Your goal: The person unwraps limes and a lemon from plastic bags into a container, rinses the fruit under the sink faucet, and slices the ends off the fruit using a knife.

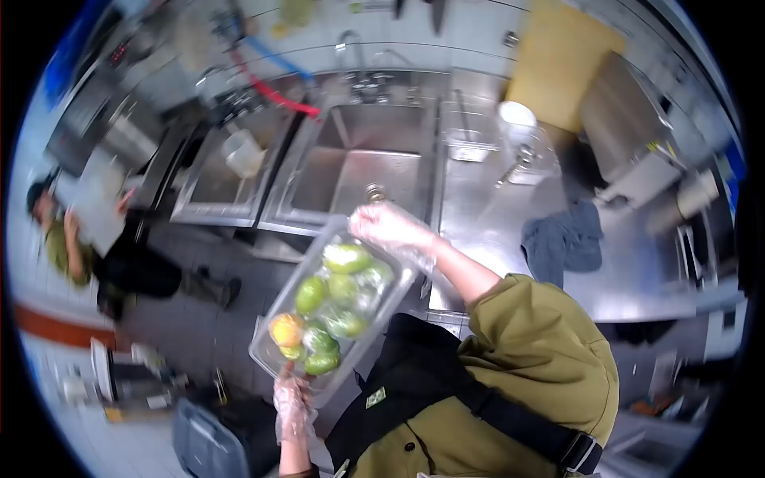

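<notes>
Clear plastic tub: the rectangular, open-topped clear plastic tub (295, 285) is held up in front of the person's body, above the grey tiled floor (171, 275).
Tub's contents: smooth green produce (311, 295), some of it under shiny clear film, and one round orange-yellow piece (285, 330) toward the near left end; the exact kinds are hard to tell.
Tub's long axis: slanting, from the near left end by the left hand to the far right end beside the sink's front edge.
Right hand: in a loose clear plastic glove, the right hand (390, 227) is closed over the rim at the far end, the one nearer the sink.
Left hand: gloved alike, the left hand (293, 405) is at the near end, fingers up against the tub's outside; how firmly they close, I cannot tell.
Sink: the square stainless-steel sink (358, 171) lies just beyond the far end, its drain near the right hand.
Steel worktop: right of the sink, the worktop (478, 231) carries a crumpled blue-grey cloth (564, 239) and rectangular metal pans (470, 150).
Co-worker: well apart at the left, another person (76, 251) holds a pale flat sheet (102, 199).
</notes>
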Demonstrator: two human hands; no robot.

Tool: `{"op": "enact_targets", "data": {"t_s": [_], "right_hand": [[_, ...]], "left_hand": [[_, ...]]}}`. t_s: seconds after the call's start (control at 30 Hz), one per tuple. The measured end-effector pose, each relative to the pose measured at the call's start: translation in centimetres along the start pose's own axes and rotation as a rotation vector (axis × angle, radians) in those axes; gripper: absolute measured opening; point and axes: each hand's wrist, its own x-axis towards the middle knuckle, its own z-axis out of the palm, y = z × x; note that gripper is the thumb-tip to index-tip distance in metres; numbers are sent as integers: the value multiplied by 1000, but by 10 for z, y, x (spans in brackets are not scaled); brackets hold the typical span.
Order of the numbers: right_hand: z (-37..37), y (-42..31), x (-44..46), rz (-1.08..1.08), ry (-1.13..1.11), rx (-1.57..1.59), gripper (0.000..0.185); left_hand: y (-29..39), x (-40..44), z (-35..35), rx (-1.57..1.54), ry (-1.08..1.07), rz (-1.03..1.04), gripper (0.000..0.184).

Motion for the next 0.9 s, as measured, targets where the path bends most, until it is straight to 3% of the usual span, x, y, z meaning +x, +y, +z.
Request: {"op": "enact_targets", "data": {"t_s": [0.03,0.07,0.1,0.17,0.2,0.23,0.3,0.37,0.4,0.43,0.47,0.5,0.57,0.6,0.63,0.7,0.8,0.9], "right_hand": [[-12,-17,-10,76,60,71,18],[-19,-29,-17,5,161,-4,19],[7,-6,-171,-1,417,-84,22],[82,36,-220,31,693,-24,26],[102,65,-197,-132,971,-104,24],[156,86,-199,-156,1220,1,23],[218,85,-183,-264,1392,3,22],[266,56,-164,27,1404,-204,23],[277,44,-148,161,1403,-333,24],[278,-1,-97,198,1259,-246,27],[255,-16,-12,180,1211,-175,29],[234,-6,29,116,1213,-249,30],[186,60,122,171,1157,-698,28],[160,65,146,160,1107,-703,24],[138,61,156,154,1058,-714,21],[108,57,185,166,1071,-310,18],[103,78,211,138,1012,-681,15],[110,79,191,69,607,-1287,15]], "left_hand": [[24,19,5,11,-48,24,69],[46,39,10,-33,-149,48,69],[-94,36,24,-156,-369,59,70],[-110,31,-41,11,-372,164,67],[-104,75,-40,-29,-428,307,61],[-114,81,-78,-10,-389,336,54],[-93,96,-121,123,-355,234,31],[-89,144,-154,307,-535,306,9],[-82,155,-155,340,-474,224,5],[-11,98,-179,426,-197,135,3],[67,100,-168,541,-34,123,3],[74,129,-157,579,-3,113,4],[63,221,-134,429,-99,71,4],[57,266,-123,355,-143,45,6],[44,292,-112,531,-107,163,8],[43,339,-104,1887,-215,897,5],[55,322,-52,1925,-91,878,4],[45,343,-33,1843,17,806,6]]}}
